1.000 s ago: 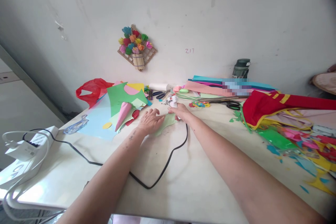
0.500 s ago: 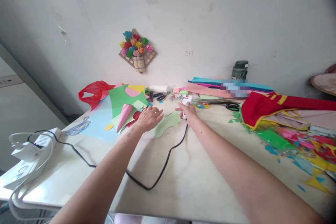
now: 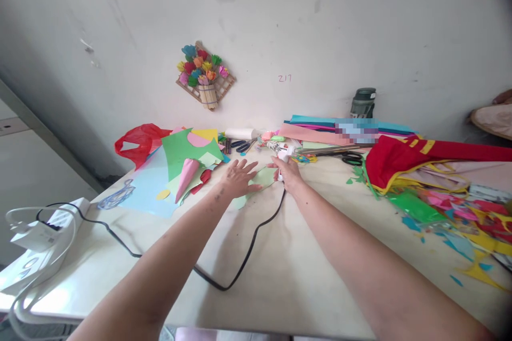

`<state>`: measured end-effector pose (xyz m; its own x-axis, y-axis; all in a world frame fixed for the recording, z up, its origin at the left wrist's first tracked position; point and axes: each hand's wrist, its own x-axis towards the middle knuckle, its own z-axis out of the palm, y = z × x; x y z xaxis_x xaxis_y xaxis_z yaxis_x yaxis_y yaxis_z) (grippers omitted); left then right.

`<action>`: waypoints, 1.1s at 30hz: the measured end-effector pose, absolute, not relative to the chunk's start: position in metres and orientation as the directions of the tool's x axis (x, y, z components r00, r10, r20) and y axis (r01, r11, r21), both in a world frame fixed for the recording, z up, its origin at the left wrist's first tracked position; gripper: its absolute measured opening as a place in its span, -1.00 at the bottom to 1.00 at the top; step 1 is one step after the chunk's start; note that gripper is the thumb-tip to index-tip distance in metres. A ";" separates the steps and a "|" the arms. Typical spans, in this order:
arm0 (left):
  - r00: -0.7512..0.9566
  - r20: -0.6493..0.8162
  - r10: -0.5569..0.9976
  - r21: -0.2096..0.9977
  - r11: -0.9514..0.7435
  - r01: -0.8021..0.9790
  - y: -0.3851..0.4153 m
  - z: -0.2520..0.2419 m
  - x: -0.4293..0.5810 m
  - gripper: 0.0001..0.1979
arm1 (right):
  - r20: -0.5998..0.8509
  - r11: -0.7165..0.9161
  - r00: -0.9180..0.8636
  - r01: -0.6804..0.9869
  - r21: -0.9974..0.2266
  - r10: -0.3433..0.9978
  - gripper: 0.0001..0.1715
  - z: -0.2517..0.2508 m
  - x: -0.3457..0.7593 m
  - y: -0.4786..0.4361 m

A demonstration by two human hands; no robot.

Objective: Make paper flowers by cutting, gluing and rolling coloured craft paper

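Observation:
My right hand (image 3: 288, 175) is closed around a white corded glue gun (image 3: 283, 156), whose black cord (image 3: 256, 242) loops over the table. My left hand (image 3: 240, 177) is spread, palm down, over the left part of a pale green paper piece (image 3: 264, 177). Whether its palm presses on the paper is hidden. Left of that hand lie a pink paper cone (image 3: 186, 178), a red paper scrap (image 3: 201, 181) and a large green sheet (image 3: 180, 152).
At the left edge stands a white power strip (image 3: 66, 221). A red plastic bag (image 3: 138, 141) lies at the back left, with scissors (image 3: 352, 158) at the back right. Red cloth (image 3: 384, 165) and colourful scraps (image 3: 472, 213) cover the right side. A bottle (image 3: 363, 103) stands by the wall.
My left hand has moved right, its fingers spreading further, and now covers more of the pale green paper. My right hand keeps its hold on the glue gun. The view has shifted slightly.

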<state>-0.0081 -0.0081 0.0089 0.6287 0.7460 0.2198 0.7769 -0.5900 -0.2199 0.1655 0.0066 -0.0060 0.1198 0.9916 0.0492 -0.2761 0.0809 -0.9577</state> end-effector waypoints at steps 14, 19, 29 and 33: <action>0.541 0.137 0.830 -0.180 -0.516 0.838 -0.001 0.009 0.007 -0.39 | 0.037 0.103 0.159 -0.429 -0.897 0.987 -0.78 -0.009 0.169 0.010; 0.530 0.157 0.834 -0.220 -0.493 0.842 -0.003 0.010 0.007 -0.41 | -0.023 0.091 0.203 -0.535 -0.840 0.979 -0.82 -0.003 0.172 0.008; 0.440 0.068 0.895 -0.101 -0.433 0.896 0.022 0.010 0.020 -0.32 | -0.016 0.109 0.212 -0.563 -0.820 0.977 -0.80 -0.005 0.173 0.012; 0.445 0.048 0.894 -0.120 -0.437 0.891 0.025 0.003 0.028 -0.31 | -0.003 0.119 0.211 -0.565 -0.816 0.977 -0.81 -0.007 0.173 0.012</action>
<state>0.0278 0.0251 0.0034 0.4448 0.8943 0.0480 0.8914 -0.4369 -0.1202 0.1726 0.0124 -0.0067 0.2110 0.9775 -0.0034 -0.5651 0.1192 -0.8164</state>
